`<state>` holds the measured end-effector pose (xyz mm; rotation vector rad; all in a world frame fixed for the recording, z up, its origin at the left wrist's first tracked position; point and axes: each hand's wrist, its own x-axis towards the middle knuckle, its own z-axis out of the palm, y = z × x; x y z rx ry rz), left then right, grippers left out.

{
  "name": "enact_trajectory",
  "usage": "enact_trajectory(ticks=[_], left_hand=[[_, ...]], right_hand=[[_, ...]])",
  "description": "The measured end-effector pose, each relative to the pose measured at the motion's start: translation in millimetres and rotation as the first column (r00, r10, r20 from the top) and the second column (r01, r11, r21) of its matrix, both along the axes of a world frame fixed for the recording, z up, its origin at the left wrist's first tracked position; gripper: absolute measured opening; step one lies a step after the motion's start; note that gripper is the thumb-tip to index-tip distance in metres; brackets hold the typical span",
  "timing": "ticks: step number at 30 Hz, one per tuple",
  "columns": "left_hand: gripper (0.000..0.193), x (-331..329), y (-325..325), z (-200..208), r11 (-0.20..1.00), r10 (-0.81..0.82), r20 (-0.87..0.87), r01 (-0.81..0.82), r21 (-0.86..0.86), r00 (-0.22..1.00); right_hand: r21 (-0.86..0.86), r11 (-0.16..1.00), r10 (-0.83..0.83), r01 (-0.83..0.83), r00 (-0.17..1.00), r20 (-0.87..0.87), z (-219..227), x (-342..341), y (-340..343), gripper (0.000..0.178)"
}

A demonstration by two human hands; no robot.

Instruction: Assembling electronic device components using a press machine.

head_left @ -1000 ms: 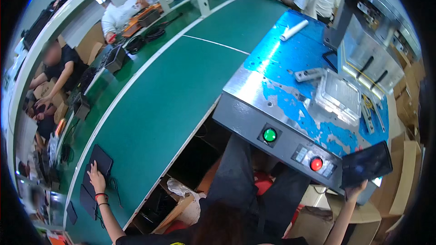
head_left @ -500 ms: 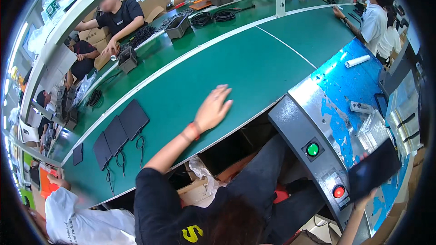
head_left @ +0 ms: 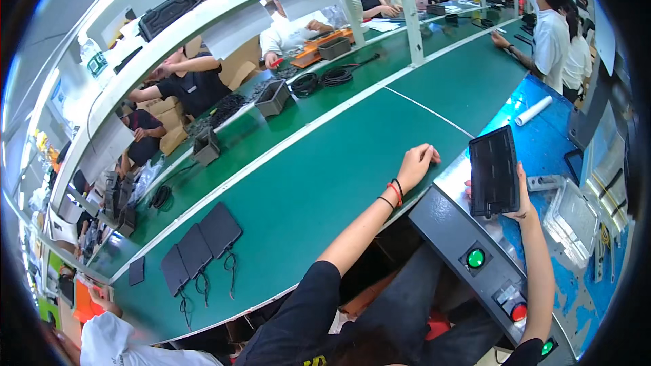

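Note:
My right hand (head_left: pixel 523 198) grips a black rectangular panel (head_left: pixel 494 171) with a raised rim, holding it tilted up above the blue-and-silver work surface (head_left: pixel 557 298). Thumb and fingers show at the panel's two long edges. My left hand (head_left: pixel 416 166) is over the green table (head_left: pixel 325 190) near the corner of the grey control box (head_left: pixel 441 227). Its fingers are loosely bent and apart, and I see nothing in them. To the left, several flat black panels with cables (head_left: pixel 200 247) lie side by side.
The control box carries a green button (head_left: pixel 475 258) and a red button (head_left: pixel 519 312). On the work surface lie a white roll (head_left: pixel 534 110) and a clear plastic tray (head_left: pixel 571 220). Grey bins (head_left: pixel 272 98) and coiled black cables (head_left: pixel 340 76) stand beyond the rail. Co-workers sit opposite.
My right hand has raised the black panel up and away from the control box, turning it more upright. My left hand has moved right across the table, its fingers now more bent. The view has shifted.

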<state>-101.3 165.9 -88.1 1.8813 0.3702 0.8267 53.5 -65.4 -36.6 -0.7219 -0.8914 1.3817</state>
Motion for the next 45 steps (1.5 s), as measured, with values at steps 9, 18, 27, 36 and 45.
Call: enact_trajectory(ticks=[9,18,27,36,45], left_hand=[[0.059,-11,-36,15,0.891,-0.092,0.129,0.024,0.454,0.987],[0.051,-14,-49,16,0.660,-0.013,-0.097,0.081,0.747,0.995],[0.036,-13,-56,18,0.552,0.020,-0.166,0.128,0.824,0.986],[0.026,-13,-57,19,0.667,-0.010,-0.135,0.107,0.737,0.991],[0.027,-11,-54,21,0.609,0.047,-0.082,0.036,0.792,0.996]], right_hand=[[0.062,0.998,-0.016,0.012,0.998,0.055,-15,11,-7,0.094],[0.018,1.000,0.002,-0.002,1.000,-0.001,-17,12,-9,0.086],[0.091,0.979,-0.193,0.184,0.974,0.115,-15,11,-6,0.086],[0.134,0.927,-0.373,0.349,0.894,0.249,-15,8,-7,0.082],[0.248,0.793,-0.600,0.556,0.783,0.162,-20,14,-2,0.084]])
